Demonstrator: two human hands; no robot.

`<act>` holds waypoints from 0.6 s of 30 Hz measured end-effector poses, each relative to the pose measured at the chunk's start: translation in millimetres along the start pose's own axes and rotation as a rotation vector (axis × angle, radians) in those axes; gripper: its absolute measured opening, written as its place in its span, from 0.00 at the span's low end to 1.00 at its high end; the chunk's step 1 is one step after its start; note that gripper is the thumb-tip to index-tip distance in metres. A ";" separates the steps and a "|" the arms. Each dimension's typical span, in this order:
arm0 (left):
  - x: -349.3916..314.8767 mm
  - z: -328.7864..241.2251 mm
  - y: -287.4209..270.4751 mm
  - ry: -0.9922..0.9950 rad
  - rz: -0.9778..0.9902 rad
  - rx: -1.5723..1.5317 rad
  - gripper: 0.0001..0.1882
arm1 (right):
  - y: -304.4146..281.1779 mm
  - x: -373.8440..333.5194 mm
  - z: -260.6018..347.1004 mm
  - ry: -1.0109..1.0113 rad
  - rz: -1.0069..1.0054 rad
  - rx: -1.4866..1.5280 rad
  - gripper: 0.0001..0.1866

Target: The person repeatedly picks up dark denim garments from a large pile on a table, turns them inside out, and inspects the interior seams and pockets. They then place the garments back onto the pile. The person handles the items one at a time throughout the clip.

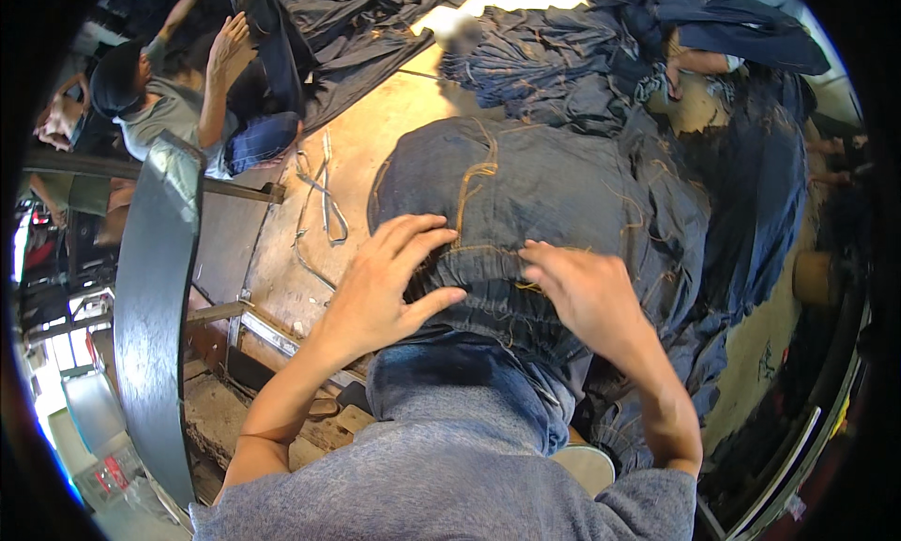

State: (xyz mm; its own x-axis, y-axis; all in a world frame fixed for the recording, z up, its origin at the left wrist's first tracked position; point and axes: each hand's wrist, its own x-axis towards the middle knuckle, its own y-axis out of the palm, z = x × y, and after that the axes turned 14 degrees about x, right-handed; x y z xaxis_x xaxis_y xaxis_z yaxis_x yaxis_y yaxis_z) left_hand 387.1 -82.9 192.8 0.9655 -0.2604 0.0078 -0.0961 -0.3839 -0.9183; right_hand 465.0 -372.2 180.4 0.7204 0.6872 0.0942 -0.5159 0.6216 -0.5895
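A dark denim garment [540, 180] with a gathered waistband [493, 259] and loose orange threads lies over a pile in front of me. My left hand [380, 278] is at the left end of the band, thumb spread from the fingers and fingertips on or just above the cloth. At the band's right end is my right hand [587, 288], its fingers apart, bent toward the fabric and slightly blurred. Neither hand appears to grip the cloth. An orange seam [469, 184] runs down the garment between the hands.
More dark denim [544, 62] is heaped beyond and to the right. A strip of pale tape [324, 198] lies on the tan table [375, 137]. On the left stands a dark curved board [155, 325]. A co-worker [183, 109] handles cloth at far left; another person's hand [676, 76] shows at far right.
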 end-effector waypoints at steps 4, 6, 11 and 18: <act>14.4 -15.4 -2.2 0.130 -0.253 0.104 0.37 | -37.8 27.7 -14.2 0.216 0.104 0.246 0.16; 19.4 -29.3 1.3 0.349 -0.277 0.192 0.36 | -48.9 33.4 -26.3 0.284 0.141 0.371 0.19; 21.9 -72.9 34.0 0.392 0.079 0.288 0.45 | -51.2 28.6 -49.2 0.289 0.010 0.654 0.23; 16.6 -70.5 44.9 0.461 -0.031 0.329 0.39 | -42.6 23.4 -25.8 0.247 -0.014 0.675 0.23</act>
State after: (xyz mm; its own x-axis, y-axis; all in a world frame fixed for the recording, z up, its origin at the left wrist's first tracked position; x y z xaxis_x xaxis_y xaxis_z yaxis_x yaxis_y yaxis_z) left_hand 381.7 -166.9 179.6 0.7541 -0.6414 0.1413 0.0828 -0.1205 -0.9892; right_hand 515.8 -392.3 187.1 0.7719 0.6218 -0.1328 -0.6222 0.7816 0.0430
